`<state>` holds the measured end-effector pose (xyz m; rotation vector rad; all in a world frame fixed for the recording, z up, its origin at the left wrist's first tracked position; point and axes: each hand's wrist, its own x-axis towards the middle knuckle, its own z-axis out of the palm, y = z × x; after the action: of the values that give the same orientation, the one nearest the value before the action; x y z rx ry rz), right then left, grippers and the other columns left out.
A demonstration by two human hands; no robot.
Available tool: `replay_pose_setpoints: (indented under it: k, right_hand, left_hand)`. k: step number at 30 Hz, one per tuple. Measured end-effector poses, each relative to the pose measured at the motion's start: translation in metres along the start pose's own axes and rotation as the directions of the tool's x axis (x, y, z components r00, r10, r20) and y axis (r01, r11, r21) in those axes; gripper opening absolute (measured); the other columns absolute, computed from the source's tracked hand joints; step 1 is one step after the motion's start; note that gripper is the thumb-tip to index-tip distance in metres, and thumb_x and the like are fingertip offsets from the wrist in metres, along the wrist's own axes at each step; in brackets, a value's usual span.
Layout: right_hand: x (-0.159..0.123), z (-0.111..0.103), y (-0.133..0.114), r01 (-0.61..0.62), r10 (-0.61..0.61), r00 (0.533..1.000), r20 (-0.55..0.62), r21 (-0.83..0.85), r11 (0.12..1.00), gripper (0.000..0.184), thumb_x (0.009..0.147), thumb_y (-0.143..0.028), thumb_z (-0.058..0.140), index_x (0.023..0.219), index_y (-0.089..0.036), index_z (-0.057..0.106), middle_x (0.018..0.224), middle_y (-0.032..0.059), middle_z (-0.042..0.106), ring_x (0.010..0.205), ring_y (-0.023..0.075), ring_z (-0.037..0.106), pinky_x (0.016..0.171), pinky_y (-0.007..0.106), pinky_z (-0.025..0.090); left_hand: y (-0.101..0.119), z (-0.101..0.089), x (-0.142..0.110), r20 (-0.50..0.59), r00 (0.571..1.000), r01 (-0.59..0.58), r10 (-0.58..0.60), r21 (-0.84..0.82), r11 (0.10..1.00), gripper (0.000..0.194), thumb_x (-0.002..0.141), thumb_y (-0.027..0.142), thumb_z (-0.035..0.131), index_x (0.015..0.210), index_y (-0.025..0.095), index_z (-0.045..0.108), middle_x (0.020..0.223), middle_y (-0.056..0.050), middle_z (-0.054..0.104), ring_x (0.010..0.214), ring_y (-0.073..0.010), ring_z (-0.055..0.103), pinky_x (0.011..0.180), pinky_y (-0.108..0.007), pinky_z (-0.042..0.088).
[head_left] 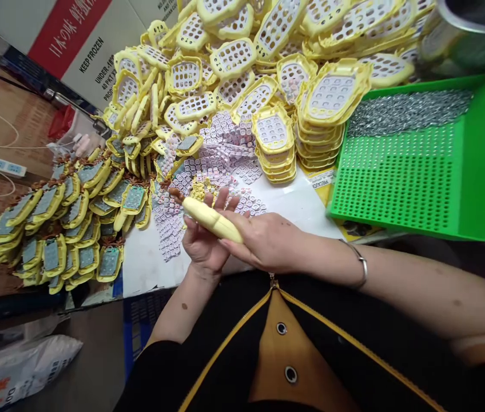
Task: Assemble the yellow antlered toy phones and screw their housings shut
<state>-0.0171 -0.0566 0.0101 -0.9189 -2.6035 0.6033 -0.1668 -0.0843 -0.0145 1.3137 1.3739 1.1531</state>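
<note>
Between my two hands is a pale yellow plastic toy casing with a brown piece at its far end, seen nearly edge-on and tilted. My left hand supports it from below and the left side, fingers curled up around it. The fingers of my right hand close over its near end. Just beyond lie loose white button pads with printed squares, and a small heap of little yellow pieces. What faces away inside the casing is hidden.
Yellow casings with circuit boards are stacked at the left. Perforated yellow front shells pile up at the back, some in neat stacks. A green perforated tray holding screws stands right, near a metal container.
</note>
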Motion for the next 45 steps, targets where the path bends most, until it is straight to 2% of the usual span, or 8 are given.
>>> replay_pose_setpoints:
  k: [8,12,18,24,28,35,41,45]
  right_hand:
    - [-0.009,-0.004,-0.001,-0.020,0.018,0.999,-0.029,-0.101,0.995,0.068,0.099,-0.055,0.023,0.140,-0.006,0.047,0.074,0.0166,0.073,0.060,0.0274,0.068,0.047,0.032,0.034]
    - [-0.006,-0.012,0.003,-0.047,0.052,0.998,-0.017,0.227,0.973,0.056,0.097,-0.051,0.034,0.122,-0.008,0.061,0.080,0.0162,0.073,0.061,0.0239,0.065,0.051,0.031,0.041]
    - [0.006,-0.001,0.018,-0.247,0.115,0.969,0.219,0.870,0.426,0.071,0.097,-0.063,0.012,0.094,-0.015,0.064,0.042,-0.0045,0.045,0.033,0.0118,0.033,0.037,0.026,0.030]
    - [-0.017,0.018,0.015,0.038,-0.002,0.954,-0.299,0.116,0.993,0.105,0.079,-0.088,0.018,0.137,-0.007,0.051,0.074,0.0124,0.073,0.057,0.0205,0.061,0.050,0.029,0.030]
    - [-0.024,0.017,0.010,0.167,-0.241,0.944,-0.224,-0.306,0.937,0.077,0.097,-0.065,0.024,0.136,-0.006,0.054,0.068,0.0127,0.073,0.051,0.0190,0.060,0.047,0.032,0.019]
    - [-0.024,0.022,0.001,0.192,-0.286,0.937,-0.202,-0.385,0.903,0.068,0.100,-0.053,0.027,0.119,0.000,0.065,0.066,0.0155,0.070,0.050,0.0197,0.057,0.046,0.033,0.022]
    - [-0.034,0.011,0.012,0.209,-0.293,0.940,-0.177,-0.382,0.900,0.068,0.100,-0.057,0.029,0.128,-0.003,0.060,0.064,0.0108,0.069,0.051,0.0178,0.056,0.047,0.033,0.022]
    - [-0.085,-0.025,0.049,0.134,-0.286,0.847,-0.449,-0.339,0.931,0.058,0.093,-0.061,0.047,0.128,-0.017,0.062,0.070,0.0051,0.069,0.063,0.0188,0.061,0.056,0.032,0.038]
  left_hand:
    - [0.007,-0.005,-0.005,-0.037,0.999,0.001,0.004,0.136,0.991,0.071,0.092,0.064,-0.009,0.146,0.043,0.033,0.154,-0.005,0.044,0.131,-0.0256,0.055,0.091,-0.050,0.055]
    - [0.016,-0.001,-0.006,0.023,1.000,-0.023,0.021,0.080,0.997,0.075,0.089,0.075,0.000,0.147,0.039,0.032,0.154,-0.007,0.045,0.132,-0.0286,0.054,0.091,-0.049,0.056]
    - [0.033,0.010,0.005,-0.119,0.991,-0.056,0.059,0.027,0.998,0.095,0.082,0.082,-0.003,0.140,0.024,0.046,0.135,-0.013,0.061,0.127,-0.0268,0.058,0.097,-0.045,0.055]
    - [0.033,0.014,0.006,-0.387,0.881,0.092,-0.272,-0.423,0.901,0.059,0.088,0.072,0.031,0.079,0.021,0.059,0.074,-0.004,0.066,0.082,-0.0184,0.070,0.084,-0.039,0.058]
    - [0.027,0.019,0.002,-0.357,0.838,0.189,-0.413,-0.520,0.833,0.055,0.088,0.071,0.033,0.070,0.022,0.051,0.064,-0.002,0.059,0.065,-0.0147,0.063,0.072,-0.034,0.056]
    - [0.029,0.033,-0.004,-0.393,0.790,0.163,-0.470,-0.605,0.779,0.051,0.089,0.068,0.039,0.074,0.021,0.052,0.070,-0.001,0.062,0.067,-0.0140,0.065,0.071,-0.032,0.056]
    - [0.036,0.034,-0.007,-0.151,0.871,0.267,-0.468,-0.654,0.708,0.038,0.088,0.055,0.057,0.089,0.018,0.061,0.079,-0.005,0.071,0.076,-0.0173,0.071,0.080,-0.031,0.058]
    - [0.032,0.040,-0.003,0.062,0.863,0.405,-0.502,-0.678,0.613,0.031,0.092,0.044,0.055,0.105,0.017,0.062,0.090,-0.007,0.076,0.080,-0.0217,0.073,0.082,-0.037,0.060]
